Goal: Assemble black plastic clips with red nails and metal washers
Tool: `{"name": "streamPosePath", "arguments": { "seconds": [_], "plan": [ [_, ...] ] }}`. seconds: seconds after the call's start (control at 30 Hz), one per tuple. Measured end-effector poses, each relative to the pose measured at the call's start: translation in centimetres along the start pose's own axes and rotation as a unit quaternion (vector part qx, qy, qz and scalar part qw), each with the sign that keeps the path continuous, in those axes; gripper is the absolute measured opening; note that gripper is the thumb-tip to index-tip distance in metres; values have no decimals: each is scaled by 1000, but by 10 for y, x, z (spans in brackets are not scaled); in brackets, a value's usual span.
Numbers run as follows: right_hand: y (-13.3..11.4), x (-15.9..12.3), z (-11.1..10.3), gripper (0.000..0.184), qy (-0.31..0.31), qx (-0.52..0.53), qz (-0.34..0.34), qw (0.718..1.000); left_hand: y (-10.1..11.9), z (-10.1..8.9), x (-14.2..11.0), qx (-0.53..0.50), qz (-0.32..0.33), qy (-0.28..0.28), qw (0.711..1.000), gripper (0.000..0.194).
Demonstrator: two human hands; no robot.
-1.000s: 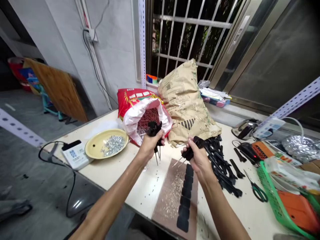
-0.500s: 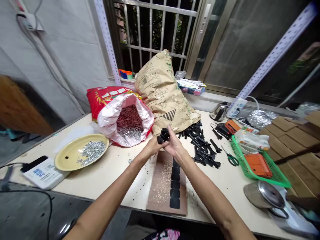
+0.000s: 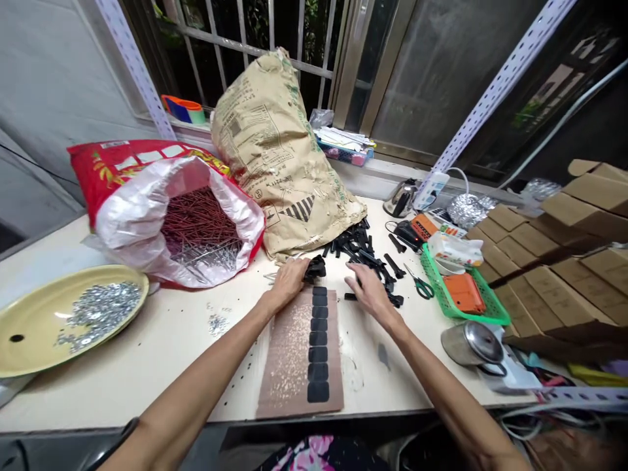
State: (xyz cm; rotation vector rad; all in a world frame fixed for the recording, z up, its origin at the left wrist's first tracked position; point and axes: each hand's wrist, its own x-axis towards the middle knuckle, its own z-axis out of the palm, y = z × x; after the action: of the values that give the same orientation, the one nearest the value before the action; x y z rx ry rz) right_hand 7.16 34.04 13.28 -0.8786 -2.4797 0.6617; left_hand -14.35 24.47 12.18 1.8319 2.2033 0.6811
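My left hand (image 3: 290, 281) is closed around a bunch of black plastic pieces (image 3: 314, 269) at the far end of a brown board (image 3: 289, 366). Thin metal pins stick out to the left of that hand. A row of black rounded squares (image 3: 318, 354) runs along the board's right side, with pale crumbs scattered beside it. My right hand (image 3: 371, 292) hovers at the near edge of a pile of black plastic parts (image 3: 366, 252), thumb and fingers apart. One black part (image 3: 350, 296) lies by its thumb, partly hidden by the hand.
An open red-and-white sack (image 3: 132, 212) of red-brown pins leans beside a large paper sack (image 3: 275, 157). At left is a yellow dish (image 3: 29, 314) of small metal pieces. Scissors (image 3: 422, 288), a green basket (image 3: 495, 314), a metal mug (image 3: 471, 343) and cardboard boxes (image 3: 549, 261) stand at right.
Both hands came together, then parted. The black pieces, earlier split between the hands, are now in my left hand over the board; my right hand has moved to the pile. The view swung right.
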Motion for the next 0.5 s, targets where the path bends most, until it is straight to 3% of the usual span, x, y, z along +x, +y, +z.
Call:
{"name": "streamPosePath", "arguments": {
  "seconds": [0.07,0.17,0.27,0.5],
  "plan": [
    [22,-10,3,45,-3,-172,-53,984,-4,9,4,14,8,-3,1000,38],
    [51,-14,7,50,-33,-297,-83,951,-12,18,12,61,42,-6,997,39],
    [71,5,8,53,-57,-330,-85,938,-19,24,22,68,87,-7,994,42],
    [88,87,23,60,-101,-312,-113,938,-18,36,30,50,136,3,989,74]
  ]
}}
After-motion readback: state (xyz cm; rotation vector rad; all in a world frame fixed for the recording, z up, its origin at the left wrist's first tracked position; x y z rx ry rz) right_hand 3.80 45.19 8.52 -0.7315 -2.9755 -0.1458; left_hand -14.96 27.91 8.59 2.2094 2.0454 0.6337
